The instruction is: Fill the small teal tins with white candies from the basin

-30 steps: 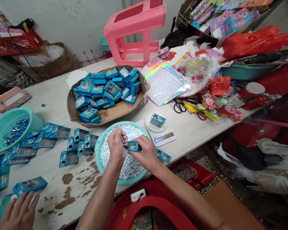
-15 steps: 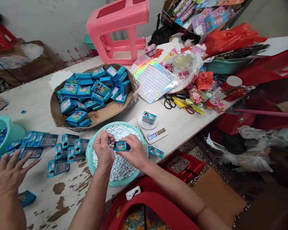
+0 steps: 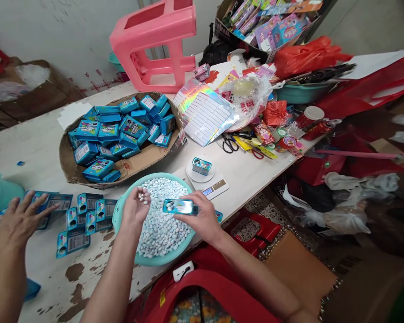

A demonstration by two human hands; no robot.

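Note:
My left hand (image 3: 134,211) is cupped at the left side of a turquoise basin (image 3: 119,211), with several small white candies (image 3: 143,197) held in its fingers. Over the basin, my right hand (image 3: 204,214) grips a small blue candy box (image 3: 179,207) lying level, its opened end toward my left hand and candies showing in the hole. White pebble-like candies (image 3: 166,237) fill the basin. Just beyond, another blue box (image 3: 202,166) stands on a small kitchen scale (image 3: 218,187). Part of one more blue box (image 3: 218,216) shows behind my right hand.
Another person's spread hand (image 3: 20,220) reaches in from the left near rows of blue boxes (image 3: 73,242). Behind the basin sits a cardboard tray (image 3: 134,167) full of blue boxes. Scissors (image 3: 229,143), sticker sheets (image 3: 208,114) and a pink stool (image 3: 155,27) lie farther back.
My hands have drawn apart. The box has turned in my right hand so its opened end shows, and my left hand has moved left with candies. The view has shifted slightly right.

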